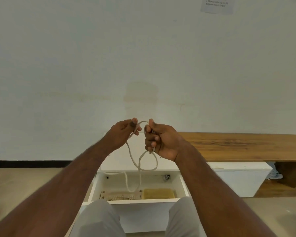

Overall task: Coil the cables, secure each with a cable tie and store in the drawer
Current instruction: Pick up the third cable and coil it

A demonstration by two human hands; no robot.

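Observation:
A white cable [140, 165] hangs in loops from both hands, held up in front of the wall above an open white drawer [183, 185]. My left hand [122, 134] pinches the cable between thumb and fingers near its top. My right hand [161, 140] grips a gathered bundle of the cable in a fist. A short arc of cable bridges the two hands. One loop dangles under my right hand and a longer strand drops into the drawer. No cable tie can be made out.
Inside the drawer lie a yellow container [158, 193] and a pale perforated tray [121, 195]. A wooden bench top [246, 146] runs along the wall at right, with a white cabinet [237, 178] below it. My knees [96, 218] are below the drawer front.

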